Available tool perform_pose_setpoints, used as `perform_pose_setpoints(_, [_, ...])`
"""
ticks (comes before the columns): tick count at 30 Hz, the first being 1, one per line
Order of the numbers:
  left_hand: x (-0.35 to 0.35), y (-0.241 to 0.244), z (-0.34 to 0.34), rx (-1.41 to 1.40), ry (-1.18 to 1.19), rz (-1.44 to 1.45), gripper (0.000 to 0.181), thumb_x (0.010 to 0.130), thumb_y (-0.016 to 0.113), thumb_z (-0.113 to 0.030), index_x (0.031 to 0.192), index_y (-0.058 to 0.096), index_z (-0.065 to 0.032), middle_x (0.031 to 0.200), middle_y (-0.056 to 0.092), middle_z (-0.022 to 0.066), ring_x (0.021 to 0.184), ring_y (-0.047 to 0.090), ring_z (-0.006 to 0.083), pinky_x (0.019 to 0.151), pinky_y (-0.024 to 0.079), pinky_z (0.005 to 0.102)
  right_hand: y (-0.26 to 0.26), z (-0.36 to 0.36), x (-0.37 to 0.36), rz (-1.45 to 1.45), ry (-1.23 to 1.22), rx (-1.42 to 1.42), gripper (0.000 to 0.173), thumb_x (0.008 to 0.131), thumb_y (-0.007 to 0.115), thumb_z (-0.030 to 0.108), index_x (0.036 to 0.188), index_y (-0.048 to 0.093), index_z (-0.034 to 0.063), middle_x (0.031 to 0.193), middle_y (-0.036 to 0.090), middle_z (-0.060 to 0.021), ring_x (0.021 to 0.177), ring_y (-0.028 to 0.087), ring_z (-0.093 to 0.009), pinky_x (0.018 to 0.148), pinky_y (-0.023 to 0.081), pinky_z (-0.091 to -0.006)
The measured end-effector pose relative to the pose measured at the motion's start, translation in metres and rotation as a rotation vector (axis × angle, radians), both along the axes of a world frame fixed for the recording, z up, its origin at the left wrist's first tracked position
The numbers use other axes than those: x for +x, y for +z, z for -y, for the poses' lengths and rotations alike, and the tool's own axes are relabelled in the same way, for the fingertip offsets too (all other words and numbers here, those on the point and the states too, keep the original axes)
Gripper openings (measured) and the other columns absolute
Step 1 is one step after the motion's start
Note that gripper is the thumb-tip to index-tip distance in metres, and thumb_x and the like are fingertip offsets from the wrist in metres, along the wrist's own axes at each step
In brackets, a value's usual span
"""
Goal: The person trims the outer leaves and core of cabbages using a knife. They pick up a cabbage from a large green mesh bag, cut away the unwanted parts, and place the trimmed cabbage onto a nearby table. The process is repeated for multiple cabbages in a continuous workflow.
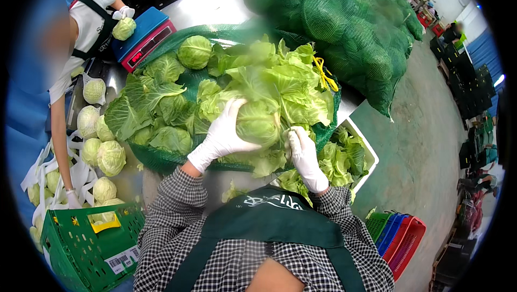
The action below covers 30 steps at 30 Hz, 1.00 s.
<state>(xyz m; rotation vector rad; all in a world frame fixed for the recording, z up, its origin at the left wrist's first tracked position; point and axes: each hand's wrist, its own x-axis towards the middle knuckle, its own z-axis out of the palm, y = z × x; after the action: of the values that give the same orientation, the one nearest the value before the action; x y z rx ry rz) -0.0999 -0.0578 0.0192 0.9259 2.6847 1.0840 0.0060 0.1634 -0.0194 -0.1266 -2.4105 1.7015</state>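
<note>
My left hand (224,133), in a white glove, grips a pale green cabbage head (258,124) from its left side. On the other side of it, my gloved right hand (303,155) is closed around what looks like a knife, its thin blade (284,108) pointing away from me along the cabbage's stem end. The handle is hidden in my fingers. Loose cabbage leaves (299,86) are heaped beyond and right of the cabbage. Left of my hands, untrimmed cabbages with dark outer leaves (171,138) lie on an open green mesh sack (153,160).
Full mesh sacks of cabbages (335,21) stand at the back right. A white bin (373,158) holds leaves. Across the table, a co-worker (93,21) holds a cabbage (124,29) by a scale (141,41). Trimmed cabbages (111,158) and a green crate (72,243) are at left.
</note>
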Motion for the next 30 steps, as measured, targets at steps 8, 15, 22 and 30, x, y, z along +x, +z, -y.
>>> perform_pose_setpoints(8, [0.015, 0.006, -0.019, -0.030, 0.099, -0.097, 0.111, 0.054, 0.089, -0.042, 0.140, 0.028, -0.0057, 0.132, 0.040, 0.0200, 0.119, 0.049, 0.0376, 0.095, 0.047, 0.0430, 0.025, 0.015, 0.040, 0.158, -0.039, 0.261, 0.030, 0.095, 0.055, 0.029, 0.116, 0.055, 0.0077, 0.094, 0.067, -0.0197, 0.083, 0.066, -0.040, 0.075, 0.053, -0.0433])
perform_pose_setpoints(15, [0.020, 0.004, -0.026, -0.038, 0.096, -0.081, 0.115, 0.056, 0.088, -0.043, 0.144, 0.025, -0.0053, 0.140, 0.031, 0.0241, 0.127, 0.041, 0.0407, 0.103, 0.043, 0.0448, 0.024, 0.016, 0.034, 0.207, 0.023, 0.336, 0.026, 0.096, 0.054, 0.028, 0.107, 0.051, 0.0052, 0.086, 0.066, -0.0208, 0.077, 0.064, -0.042, 0.069, 0.051, -0.0476])
perform_pose_setpoints(22, [0.019, -0.005, -0.030, 0.001, 0.034, -0.081, 0.122, 0.056, 0.089, -0.035, 0.148, 0.016, -0.0034, 0.145, 0.023, 0.0268, 0.132, 0.036, 0.0427, 0.108, 0.038, 0.0432, 0.022, 0.016, 0.020, 0.236, 0.007, 0.457, 0.021, 0.096, 0.055, 0.021, 0.105, 0.049, 0.0035, 0.079, 0.065, -0.0182, 0.072, 0.064, -0.038, 0.063, 0.051, -0.0441])
perform_pose_setpoints(30, [0.019, -0.005, -0.032, -0.032, 0.028, -0.045, 0.115, 0.059, 0.087, -0.037, 0.147, 0.020, -0.0048, 0.146, 0.024, 0.0265, 0.131, 0.037, 0.0424, 0.106, 0.040, 0.0441, 0.030, 0.015, 0.022, 0.374, 0.006, 0.459, 0.026, 0.097, 0.053, 0.027, 0.103, 0.048, 0.0022, 0.077, 0.064, -0.0215, 0.072, 0.063, -0.041, 0.064, 0.051, -0.0469])
